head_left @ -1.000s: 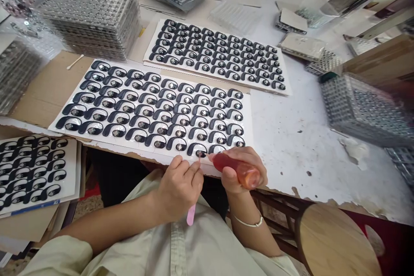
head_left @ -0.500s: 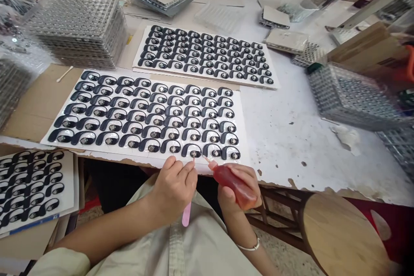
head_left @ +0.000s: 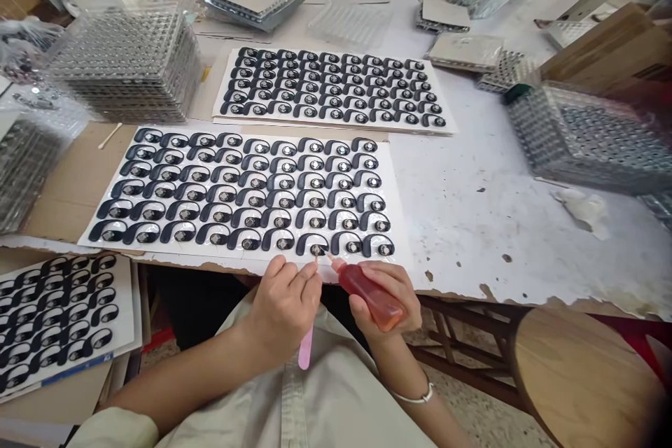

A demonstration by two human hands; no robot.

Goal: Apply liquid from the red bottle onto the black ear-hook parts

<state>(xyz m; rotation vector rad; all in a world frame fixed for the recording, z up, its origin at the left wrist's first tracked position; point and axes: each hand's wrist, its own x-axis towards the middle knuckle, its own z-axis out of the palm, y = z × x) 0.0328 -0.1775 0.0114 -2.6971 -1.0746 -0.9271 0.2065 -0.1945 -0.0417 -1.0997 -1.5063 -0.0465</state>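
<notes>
My left hand [head_left: 288, 299] is closed around a thin pink stick [head_left: 305, 350]. Its flat end sticks out below the fist, and its fine tip points up at a black curved piece [head_left: 313, 245] in the front row. Whether the tip touches the piece I cannot tell. My right hand [head_left: 402, 294] is wrapped round a soft squeeze bottle [head_left: 370, 296] of red liquid, tilted so its narrow nozzle lies just right of the stick's tip. Rows of such black pieces, each with a shiny round stone-like part, lie on a white sheet [head_left: 396, 189] before me.
Behind lies a second sheet [head_left: 444, 124] of black pieces; another [head_left: 123, 336] sits lower left. Stacked clear trays [head_left: 126, 63] stand back left, more trays [head_left: 588, 133] at right. A cotton swab [head_left: 110, 136] rests on cardboard. A round wooden stool [head_left: 582, 378] is lower right.
The bottle has come slightly left, its nozzle nearer the stick's tip and the front-row piece. My left hand keeps nearly the same pose. The whole view has shifted a little.
</notes>
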